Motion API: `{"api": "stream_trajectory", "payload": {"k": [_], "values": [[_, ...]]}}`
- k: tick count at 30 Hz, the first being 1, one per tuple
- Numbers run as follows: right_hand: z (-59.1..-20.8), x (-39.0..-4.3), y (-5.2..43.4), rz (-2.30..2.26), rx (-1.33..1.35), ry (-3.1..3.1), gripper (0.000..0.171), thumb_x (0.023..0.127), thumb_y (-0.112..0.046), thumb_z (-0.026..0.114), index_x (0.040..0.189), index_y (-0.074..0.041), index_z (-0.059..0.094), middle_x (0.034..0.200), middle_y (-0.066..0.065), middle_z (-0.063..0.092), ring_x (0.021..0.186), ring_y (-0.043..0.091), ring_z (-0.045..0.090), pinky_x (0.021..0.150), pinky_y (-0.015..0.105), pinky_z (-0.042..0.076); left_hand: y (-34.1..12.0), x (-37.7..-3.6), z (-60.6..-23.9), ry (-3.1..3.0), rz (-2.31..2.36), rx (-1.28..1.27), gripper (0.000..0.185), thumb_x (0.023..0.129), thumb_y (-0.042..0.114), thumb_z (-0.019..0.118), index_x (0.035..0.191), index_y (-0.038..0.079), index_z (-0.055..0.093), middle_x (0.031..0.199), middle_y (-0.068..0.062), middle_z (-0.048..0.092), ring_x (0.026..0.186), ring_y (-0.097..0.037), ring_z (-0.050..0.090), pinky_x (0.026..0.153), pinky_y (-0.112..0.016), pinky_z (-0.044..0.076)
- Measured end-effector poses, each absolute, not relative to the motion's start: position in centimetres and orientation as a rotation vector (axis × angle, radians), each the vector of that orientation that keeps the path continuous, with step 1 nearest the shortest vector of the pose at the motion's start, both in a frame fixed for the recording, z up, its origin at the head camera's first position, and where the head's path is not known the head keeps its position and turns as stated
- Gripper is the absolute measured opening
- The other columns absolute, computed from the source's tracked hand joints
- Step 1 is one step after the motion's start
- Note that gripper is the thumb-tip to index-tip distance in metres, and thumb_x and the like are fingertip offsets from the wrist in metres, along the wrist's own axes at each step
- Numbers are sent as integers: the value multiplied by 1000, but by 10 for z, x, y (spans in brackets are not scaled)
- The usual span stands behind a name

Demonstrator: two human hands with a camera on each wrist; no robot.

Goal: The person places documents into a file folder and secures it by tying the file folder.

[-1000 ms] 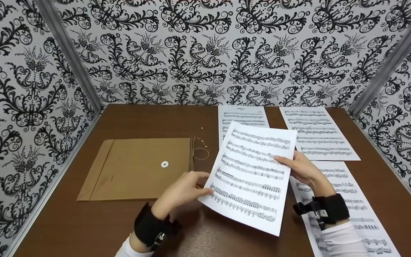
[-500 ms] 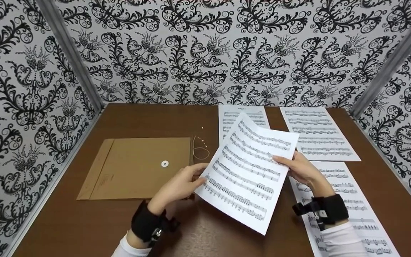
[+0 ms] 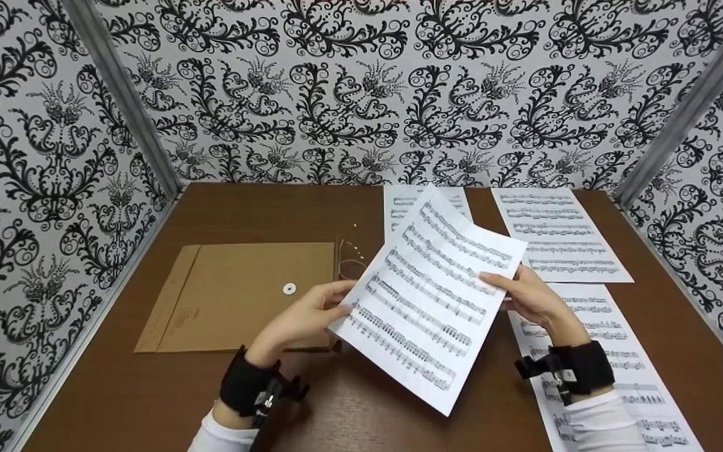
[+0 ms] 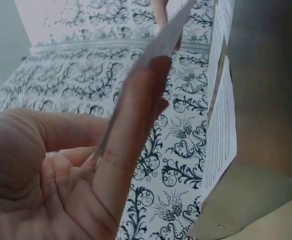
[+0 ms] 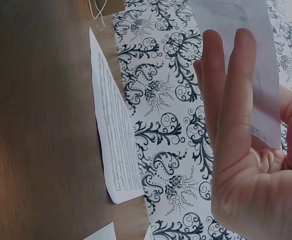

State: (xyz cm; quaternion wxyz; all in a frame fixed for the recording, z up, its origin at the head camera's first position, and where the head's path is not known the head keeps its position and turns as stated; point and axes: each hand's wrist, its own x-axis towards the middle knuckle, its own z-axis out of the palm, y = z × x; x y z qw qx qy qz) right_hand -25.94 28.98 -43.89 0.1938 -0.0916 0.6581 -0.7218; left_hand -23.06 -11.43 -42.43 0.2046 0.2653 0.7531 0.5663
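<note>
A white page of sheet music (image 3: 427,295), tilted and slightly bowed, is held up over the table between both hands. My left hand (image 3: 308,314) pinches its lower left edge, thumb on the printed face. At the right edge my right hand (image 3: 531,298) grips it with the thumb in front; in the right wrist view the fingers (image 5: 236,90) stretch out behind the page (image 5: 263,65). Left of the page lies a brown envelope (image 3: 248,295) with a white button (image 3: 289,289), partly behind my left hand.
Other music sheets lie on the brown table (image 3: 273,213): one at the back (image 3: 396,213), partly covered by the held page, one at the back right (image 3: 562,232), and one under my right forearm (image 3: 625,358). A thin string (image 3: 352,260) loops beside the envelope. Patterned walls (image 3: 349,94) enclose the table.
My left hand has moved left and slightly up with the page's lower left edge, so the page has turned clockwise and tilts more. My right hand has stayed nearly in place.
</note>
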Motion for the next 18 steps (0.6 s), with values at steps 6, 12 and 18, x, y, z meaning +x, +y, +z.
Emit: {"api": "stream_trajectory", "payload": {"k": [6,12,18], "values": [[-437,-259,291,-2049,-261,1828,21,107,-9,50,122,-19,60,106,-3,79,93,14,78,78,32,65,-125,-238,-426,1963,1626,681,50,103,4,47,153,-4,40,127,-32,66,88,-14,75,70,-27,62],[-436,-258,292,-2080,-229,1825,21,106,-9,51,122,-20,59,104,-4,79,91,14,78,77,32,65,-136,-243,-429,1814,1663,641,52,104,7,50,154,-3,38,119,-18,72,84,-12,75,65,-26,62],[-435,-259,294,-2086,-203,1830,21,106,-8,52,118,-20,63,101,-3,79,88,13,78,75,31,65,-146,-248,-431,1797,1637,643,49,105,8,48,152,-4,40,112,-6,74,86,-12,76,67,-25,62]]}}
